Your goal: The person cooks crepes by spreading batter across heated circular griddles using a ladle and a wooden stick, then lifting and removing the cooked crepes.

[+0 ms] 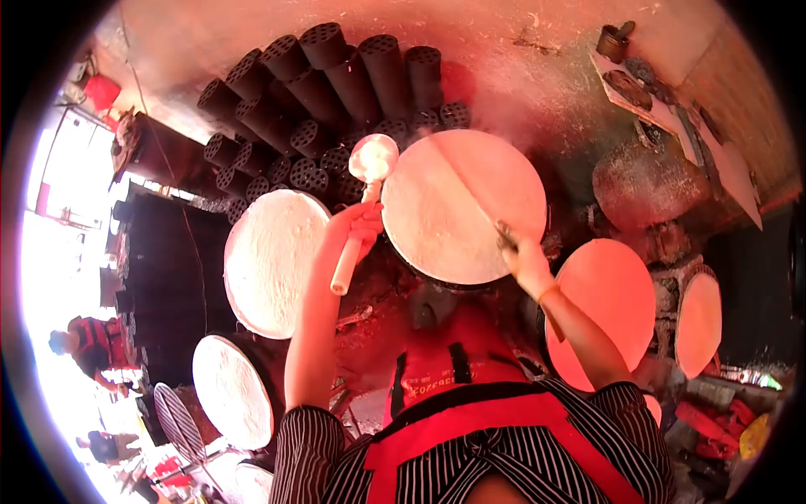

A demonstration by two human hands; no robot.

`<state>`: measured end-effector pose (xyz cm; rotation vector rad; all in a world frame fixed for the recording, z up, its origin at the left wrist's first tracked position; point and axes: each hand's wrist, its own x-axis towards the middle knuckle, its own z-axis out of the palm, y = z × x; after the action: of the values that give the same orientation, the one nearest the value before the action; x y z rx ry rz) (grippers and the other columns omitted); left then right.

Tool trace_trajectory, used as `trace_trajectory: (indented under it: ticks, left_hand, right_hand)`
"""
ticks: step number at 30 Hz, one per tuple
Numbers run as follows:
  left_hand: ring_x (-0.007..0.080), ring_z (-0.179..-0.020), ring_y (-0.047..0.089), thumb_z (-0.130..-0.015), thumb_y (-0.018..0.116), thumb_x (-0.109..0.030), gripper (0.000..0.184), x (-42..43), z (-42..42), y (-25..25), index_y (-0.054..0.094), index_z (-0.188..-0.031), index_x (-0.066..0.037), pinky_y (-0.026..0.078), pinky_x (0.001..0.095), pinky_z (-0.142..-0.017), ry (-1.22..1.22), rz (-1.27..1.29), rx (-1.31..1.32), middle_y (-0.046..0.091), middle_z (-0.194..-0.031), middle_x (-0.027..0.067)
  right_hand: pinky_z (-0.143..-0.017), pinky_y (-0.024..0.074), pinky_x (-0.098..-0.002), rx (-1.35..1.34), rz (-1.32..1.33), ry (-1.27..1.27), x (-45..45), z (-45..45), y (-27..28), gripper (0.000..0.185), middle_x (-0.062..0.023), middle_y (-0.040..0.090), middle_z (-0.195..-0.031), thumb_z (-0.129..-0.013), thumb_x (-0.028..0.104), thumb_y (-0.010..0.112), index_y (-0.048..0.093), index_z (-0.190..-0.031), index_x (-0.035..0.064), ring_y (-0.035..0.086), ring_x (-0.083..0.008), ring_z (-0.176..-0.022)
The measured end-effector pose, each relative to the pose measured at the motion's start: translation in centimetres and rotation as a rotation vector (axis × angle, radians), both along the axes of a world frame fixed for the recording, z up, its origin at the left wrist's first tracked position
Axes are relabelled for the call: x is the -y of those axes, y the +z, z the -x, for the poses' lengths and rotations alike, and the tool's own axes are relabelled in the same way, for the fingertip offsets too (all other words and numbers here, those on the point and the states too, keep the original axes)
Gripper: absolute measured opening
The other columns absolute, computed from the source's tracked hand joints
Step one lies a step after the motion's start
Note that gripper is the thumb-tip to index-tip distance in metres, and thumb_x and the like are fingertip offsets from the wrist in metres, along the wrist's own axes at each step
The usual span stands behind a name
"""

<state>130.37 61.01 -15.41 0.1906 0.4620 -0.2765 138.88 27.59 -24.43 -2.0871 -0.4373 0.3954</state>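
Beyond the central pale disc (445,231), stacked black cylinders (353,88); leftward, another disc (273,260).

Pinkish wall (495,38); cluttered board (669,123), upper right; white glare (63,252), left.

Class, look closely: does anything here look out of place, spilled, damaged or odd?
The round surface at upper right looks patchy and speckled, unlike the smoother, paler disc by the right hand. Whether that is residue or damage, I cannot tell.
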Motion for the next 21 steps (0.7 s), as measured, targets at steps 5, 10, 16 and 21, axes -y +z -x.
trace_trajectory:
  ticks: [5,10,16,21]
  left_hand:
    - [0.0038,-0.051,0.039,-0.095,0.044,-0.008,0.027,6.6,10.8,3.3,0.042,-0.118,0.006,0.035,0.0156,-0.04,0.223,-0.131,-0.052,0.041,-0.073,0.0006]
    - [0.0027,-0.048,0.032,-0.092,0.045,-0.006,0.019,11.5,23.1,1.4,0.047,-0.109,0.003,0.027,0.0152,-0.035,0.472,-0.013,-0.242,0.039,-0.071,-0.0009]
    - [0.0042,-0.048,0.033,-0.091,0.046,-0.004,0.016,16.3,37.5,-1.3,0.046,-0.105,0.003,0.027,0.0165,-0.036,0.796,-0.185,-0.424,0.042,-0.075,0.0037]
    - [0.0041,-0.049,0.032,-0.092,0.045,-0.005,0.016,16.5,47.1,-2.8,0.044,-0.106,0.003,0.029,0.0163,-0.036,1.088,-0.087,-0.422,0.039,-0.075,0.0033]
  right_hand:
    - [-0.096,0.0408,-0.027,0.009,-0.01,0.309,2.7,3.9,2.0,0.037,-0.0151,0.057,-0.123,-0.091,0.02,0.057,0.054,-0.127,0.0104,0.052,-0.0187,-0.119]
    - [-0.081,0.0462,-0.0381,0.15,0.103,0.127,3.6,0.2,-2.6,0.037,-0.0268,0.055,-0.106,-0.091,0.028,0.052,0.054,-0.124,0.0113,0.059,-0.0346,-0.102]
    - [-0.097,0.0405,-0.0306,0.168,-0.078,0.461,0.1,8.7,-1.0,0.047,-0.0166,0.06,-0.121,-0.089,0.016,0.057,0.045,-0.133,0.0023,0.055,-0.0222,-0.115]
    - [-0.078,0.0473,-0.0376,-0.065,0.095,0.775,-15.7,19.2,5.6,0.032,-0.0167,0.065,-0.093,-0.09,0.026,0.057,0.057,-0.113,0.0034,0.064,-0.0274,-0.09]
